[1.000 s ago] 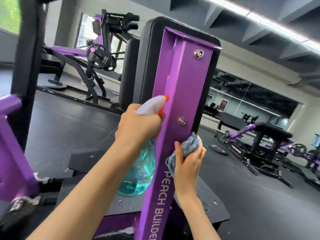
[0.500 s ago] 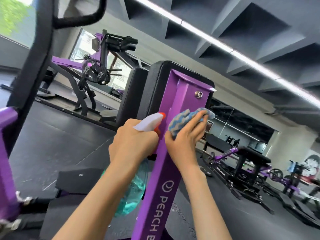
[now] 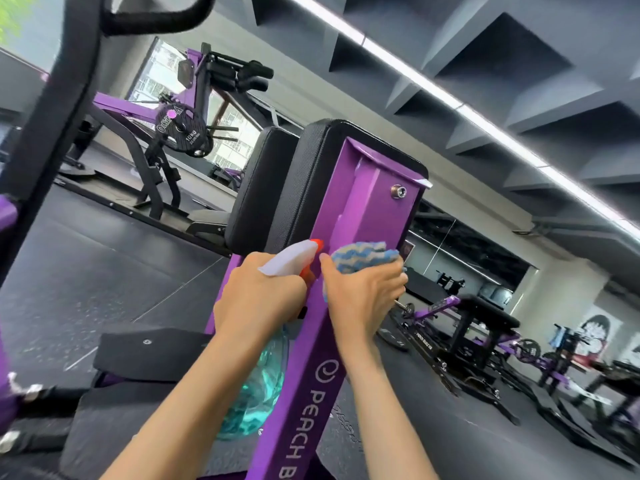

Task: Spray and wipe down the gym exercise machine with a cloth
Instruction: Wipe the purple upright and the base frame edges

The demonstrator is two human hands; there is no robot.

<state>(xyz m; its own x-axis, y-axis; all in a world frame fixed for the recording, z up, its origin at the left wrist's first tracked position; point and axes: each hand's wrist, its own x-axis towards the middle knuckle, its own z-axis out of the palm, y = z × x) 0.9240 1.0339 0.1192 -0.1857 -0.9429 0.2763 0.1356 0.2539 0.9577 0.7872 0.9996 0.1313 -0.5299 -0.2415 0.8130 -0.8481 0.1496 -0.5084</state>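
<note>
Right hand [image 3: 363, 299] has gone up the post [image 3: 311, 393] since a second ago: it was by the lower bolt, now it sits just under the top bolt [image 3: 398, 191]. Little change over the last half second, except the fingers were laid out over the cloth [image 3: 360, 256] and are now curled in.

Cloth: blue and white, bunched, pressed on the purple face of the post below the top bolt. Thumb lies up its left edge and the fingers curl round its right side, close together.

Left hand [image 3: 258, 296] grips the bottle [image 3: 263, 393] at the neck, just left of the post. Its fingers wrap to the far side; can't tell if one is on the trigger. The white head and orange nozzle point up and right, with the tip just beside the cloth and the right thumb. The teal body hangs below the hand, close against the post's left side.

Post is tilted and carries a black pad [image 3: 304, 188] on its far side. Lettering on the post reads "PEACH B", cut off at the frame edge.

Background: a second purple machine with a 10 kg plate [image 3: 180, 129] at left, a bench [image 3: 485, 317] at right, a light strip [image 3: 415, 71] on the ceiling.
</note>
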